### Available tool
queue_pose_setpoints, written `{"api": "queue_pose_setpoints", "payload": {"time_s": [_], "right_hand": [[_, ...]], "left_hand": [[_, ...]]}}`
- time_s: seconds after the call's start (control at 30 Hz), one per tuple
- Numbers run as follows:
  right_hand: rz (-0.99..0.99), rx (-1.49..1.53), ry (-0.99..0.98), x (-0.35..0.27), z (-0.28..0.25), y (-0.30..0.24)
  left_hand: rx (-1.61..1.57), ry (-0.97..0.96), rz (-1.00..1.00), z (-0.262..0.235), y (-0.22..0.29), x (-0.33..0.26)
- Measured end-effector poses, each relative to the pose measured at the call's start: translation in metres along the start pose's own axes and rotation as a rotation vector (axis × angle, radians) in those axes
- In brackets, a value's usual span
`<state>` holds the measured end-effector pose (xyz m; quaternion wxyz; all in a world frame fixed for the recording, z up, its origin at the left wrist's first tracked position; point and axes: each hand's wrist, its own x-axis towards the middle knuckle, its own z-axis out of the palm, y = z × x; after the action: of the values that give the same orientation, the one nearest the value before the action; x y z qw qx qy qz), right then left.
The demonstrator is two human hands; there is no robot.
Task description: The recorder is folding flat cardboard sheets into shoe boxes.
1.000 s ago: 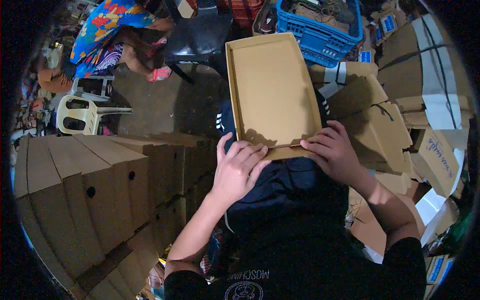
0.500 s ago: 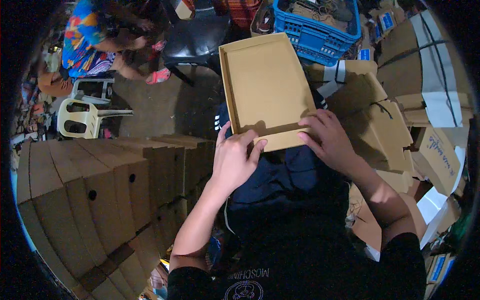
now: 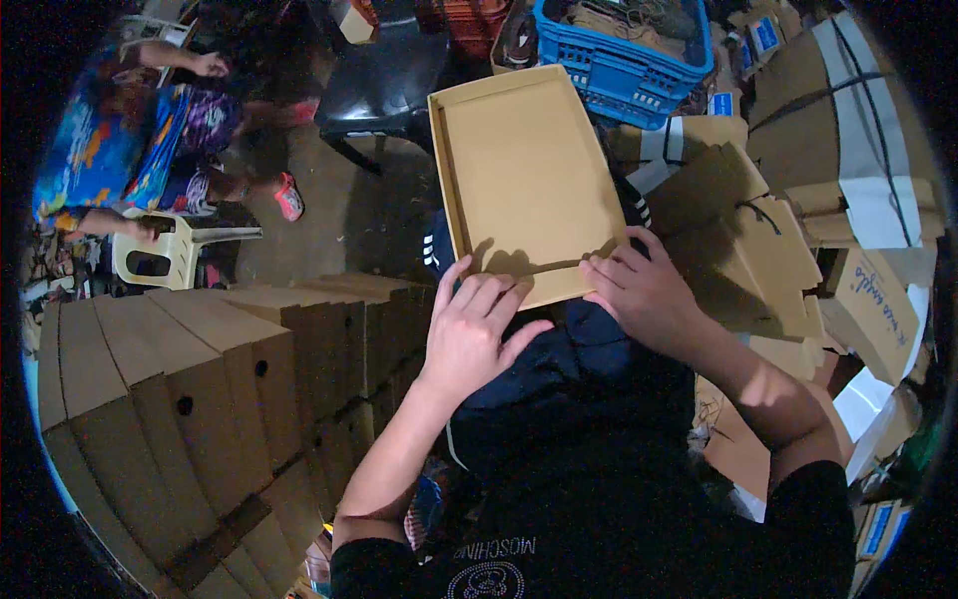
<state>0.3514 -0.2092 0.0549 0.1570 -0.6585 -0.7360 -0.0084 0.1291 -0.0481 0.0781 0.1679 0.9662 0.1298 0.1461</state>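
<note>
A shallow, open-topped brown cardboard tray [image 3: 529, 175], like a box lid, rests on my lap with its long side pointing away from me. At its near left corner my left hand [image 3: 474, 324] is open. Its fingers lie over the near wall and its thumb is spread away from the cardboard. My right hand [image 3: 639, 295] is closed on the near wall toward the right corner, fingertips on the strip's top. Part of the near wall is hidden under my fingers.
Stacked brown boxes [image 3: 200, 349] stand at my left. Cut cardboard [image 3: 738, 240] and a strapped bundle [image 3: 798, 130] lie to the right. Ahead are a black chair [image 3: 384, 80] and a blue crate [image 3: 629, 60]. A person in bright clothing [image 3: 130, 145] is by a cream plastic stool [image 3: 165, 255].
My left thumb has come off the tray's near wall and its fingers now lie over it. My right hand has shifted slightly left. The other person has moved left, nearer the stool.
</note>
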Motion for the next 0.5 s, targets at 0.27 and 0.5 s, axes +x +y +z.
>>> {"api": "queue_pose_setpoints", "payload": {"time_s": [0.27,0.5], "right_hand": [[0.035,0.039,-0.085,0.006,0.0,-0.004],[0.072,0.302,-0.13,0.039,-0.006,0.001]], "left_hand": [[0.031,0.02,-0.063,0.009,-0.004,-0.009],[-0.049,-0.073,-0.06,0.008,-0.012,-0.004]]}}
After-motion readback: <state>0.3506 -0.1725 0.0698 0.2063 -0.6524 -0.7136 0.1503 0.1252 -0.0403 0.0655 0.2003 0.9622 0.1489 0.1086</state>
